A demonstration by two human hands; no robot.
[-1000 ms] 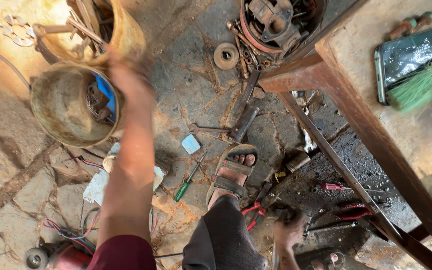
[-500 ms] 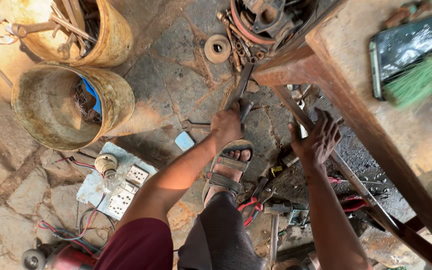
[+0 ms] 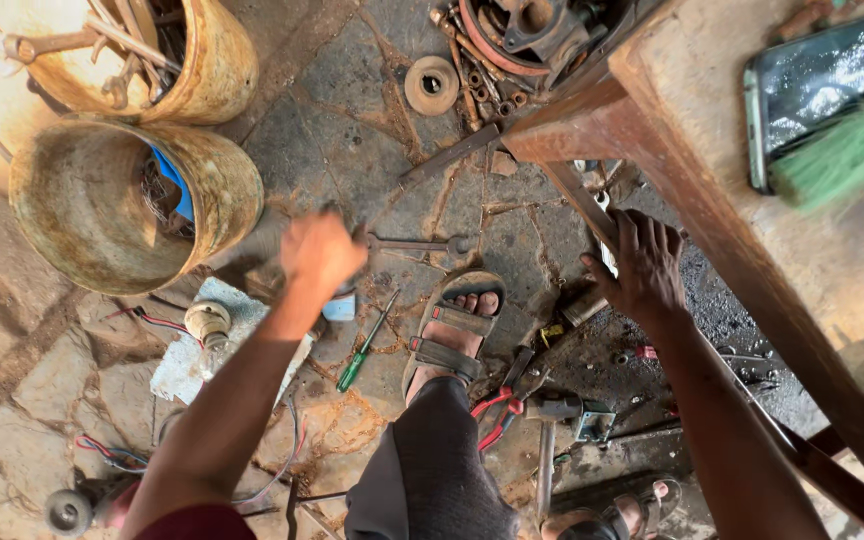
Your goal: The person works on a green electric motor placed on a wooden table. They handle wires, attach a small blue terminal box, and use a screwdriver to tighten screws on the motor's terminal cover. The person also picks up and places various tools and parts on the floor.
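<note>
Rusty metal everywhere on this stone floor [image 3: 352, 120] — and the left hand [image 3: 320, 252] hangs blurred above it, fingers curled under, so I cannot tell whether that grip holds anything. Just to its right lies an open-ended spanner [image 3: 414, 243], long axis running left to right, near end almost under the knuckles. The left hand is clearly the nearer one. Below it, a green-handled screwdriver [image 3: 362, 348] lies slanted beside the sandalled foot [image 3: 452, 335]. Over on the other side, the right hand [image 3: 642, 265] has its grip wrapped on the rusty leg [image 3: 577, 200] of the desk [image 3: 692, 110], well apart from the spanner. Two battered buckets [image 3: 222, 190] stand at the upper left — a small switchboard [image 3: 187, 350] below them.
</note>
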